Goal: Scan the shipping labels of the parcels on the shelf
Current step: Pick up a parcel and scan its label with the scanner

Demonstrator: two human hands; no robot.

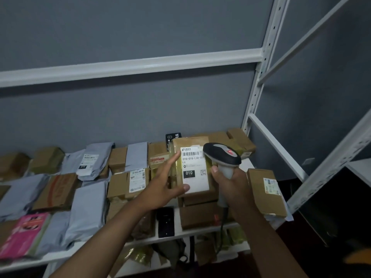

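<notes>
My left hand [164,184] holds a brown cardboard parcel [190,144] tilted up above the shelf, forefinger along its left edge and thumb on the lower part of its white shipping label [193,178]. The label shows a barcode and a black "010" box. My right hand [230,180] grips the handle of a grey and black barcode scanner [221,155]. The scanner head hangs just right of the label, with a red light on its top. Its cable drops below the shelf.
The white shelf [186,232] carries several brown boxes [265,192], grey mailer bags [86,207] and a pink packet [24,235]. A black device [165,221] lies near the front edge. More parcels sit on the level below. White uprights [259,77] stand to the right.
</notes>
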